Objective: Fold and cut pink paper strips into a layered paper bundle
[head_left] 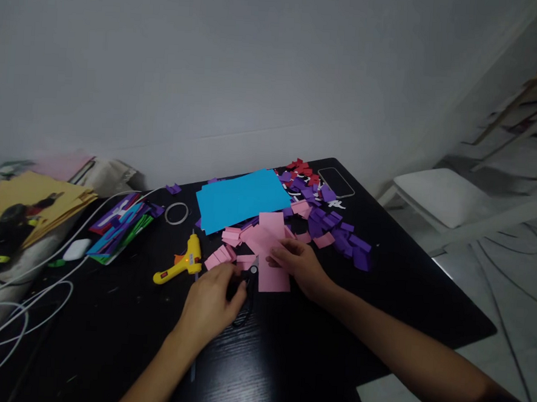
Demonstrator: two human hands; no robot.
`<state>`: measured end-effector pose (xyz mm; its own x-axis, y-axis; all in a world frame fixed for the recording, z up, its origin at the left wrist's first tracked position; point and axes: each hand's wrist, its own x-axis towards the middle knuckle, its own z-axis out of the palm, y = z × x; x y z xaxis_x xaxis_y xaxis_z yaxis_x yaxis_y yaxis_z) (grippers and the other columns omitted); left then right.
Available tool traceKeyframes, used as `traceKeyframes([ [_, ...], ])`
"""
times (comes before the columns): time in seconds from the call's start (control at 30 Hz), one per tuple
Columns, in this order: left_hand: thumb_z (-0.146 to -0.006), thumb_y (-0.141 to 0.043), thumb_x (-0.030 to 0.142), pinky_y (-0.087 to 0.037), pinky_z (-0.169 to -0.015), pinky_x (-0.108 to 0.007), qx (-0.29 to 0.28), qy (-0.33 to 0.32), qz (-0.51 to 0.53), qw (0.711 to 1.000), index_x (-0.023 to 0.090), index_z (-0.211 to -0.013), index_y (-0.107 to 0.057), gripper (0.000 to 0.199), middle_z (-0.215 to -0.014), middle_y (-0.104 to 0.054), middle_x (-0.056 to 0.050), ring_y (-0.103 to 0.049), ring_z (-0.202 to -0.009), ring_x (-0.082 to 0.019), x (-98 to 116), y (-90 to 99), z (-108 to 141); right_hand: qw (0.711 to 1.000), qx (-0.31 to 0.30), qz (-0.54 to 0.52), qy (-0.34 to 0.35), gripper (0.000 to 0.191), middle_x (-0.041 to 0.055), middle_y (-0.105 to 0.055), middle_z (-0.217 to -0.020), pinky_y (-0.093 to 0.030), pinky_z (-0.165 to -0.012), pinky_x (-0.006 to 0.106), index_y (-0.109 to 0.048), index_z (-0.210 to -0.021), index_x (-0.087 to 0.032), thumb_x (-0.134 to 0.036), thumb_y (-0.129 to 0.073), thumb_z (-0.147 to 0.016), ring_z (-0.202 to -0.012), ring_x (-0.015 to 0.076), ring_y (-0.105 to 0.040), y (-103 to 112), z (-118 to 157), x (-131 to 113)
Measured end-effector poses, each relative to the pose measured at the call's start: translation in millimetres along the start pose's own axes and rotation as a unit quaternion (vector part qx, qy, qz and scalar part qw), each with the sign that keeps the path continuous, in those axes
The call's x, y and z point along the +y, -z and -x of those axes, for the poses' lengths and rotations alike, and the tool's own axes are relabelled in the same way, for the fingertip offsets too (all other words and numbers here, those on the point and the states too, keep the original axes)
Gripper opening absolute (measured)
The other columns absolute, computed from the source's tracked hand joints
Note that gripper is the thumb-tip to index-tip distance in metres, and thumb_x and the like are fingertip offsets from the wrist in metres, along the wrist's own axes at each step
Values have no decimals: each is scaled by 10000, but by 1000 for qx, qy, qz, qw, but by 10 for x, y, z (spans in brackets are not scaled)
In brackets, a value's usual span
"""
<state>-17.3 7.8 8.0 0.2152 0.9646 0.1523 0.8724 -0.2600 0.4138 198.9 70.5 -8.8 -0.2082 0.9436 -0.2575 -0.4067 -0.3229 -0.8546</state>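
Observation:
My right hand [304, 269] pinches the right edge of a pink paper strip [273, 268], which lies lengthwise in front of me. My left hand [212, 304] is to its left, with thumb and fingers apart and nothing visible between them. Just right of its fingertips are scissors [252, 273] with black handles, partly hidden by the hand. Small pink paper pieces [221, 257] lie scattered beyond my left fingers. Beyond the strip, a stack of blue paper sheets [241, 199] rests on the black table [281, 359].
A yellow glue gun [185, 262] lies left of my left hand. Purple paper pieces [350, 242] and red pieces [300, 166] spread along the right. A tape ring [177, 213], coloured paper strips [123, 228] and white cables [24, 325] occupy the left. A white stool [442, 193] stands right.

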Motion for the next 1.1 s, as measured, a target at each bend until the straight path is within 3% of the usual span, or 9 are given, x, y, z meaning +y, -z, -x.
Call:
traceKeyframes([
  [0.17,-936,-548,342,-498,-723,-392,-89,12,-95,991,202,-939,-598,149,-913,-693,-84,-680,-839,-287,138,96,38,999,25,-20,13,397,-14,-682,-752,-585,-818,326,-748,-755,-153,-407,-978,-554,-732,144,-687,33,-72,-9],
  [0.37,-878,-605,357,-513,-764,-452,-134,16,-146,980,184,-923,-612,178,-964,-685,-132,-683,-885,-347,189,141,87,998,42,-31,18,428,24,-735,-754,-587,-803,317,-765,-793,-143,-410,-986,-542,-726,155,-705,91,-161,-66],
  [0.7,-957,-480,367,-416,-639,-354,-182,92,-123,971,192,-916,-577,204,-895,-719,-116,-714,-784,-313,152,161,49,997,48,-65,11,378,24,-738,-752,-591,-816,307,-770,-768,-150,-357,-992,-544,-739,154,-710,111,-182,-141],
  [0.93,-930,-510,443,-403,-630,-301,-175,107,88,975,213,-910,-596,246,-755,-662,-25,-636,-686,-221,-37,311,3,992,60,-113,23,359,12,-728,-783,-594,-844,322,-776,-786,-164,-321,-992,-546,-767,158,-705,114,-189,-170],
  [1.1,-834,-634,524,-468,-637,-286,-98,148,220,959,206,-846,-644,318,-756,-654,-20,-615,-684,-209,-210,337,-10,989,62,-135,15,386,8,-720,-784,-595,-863,325,-750,-742,-165,-326,-1006,-502,-800,171,-720,129,-205,-168],
])
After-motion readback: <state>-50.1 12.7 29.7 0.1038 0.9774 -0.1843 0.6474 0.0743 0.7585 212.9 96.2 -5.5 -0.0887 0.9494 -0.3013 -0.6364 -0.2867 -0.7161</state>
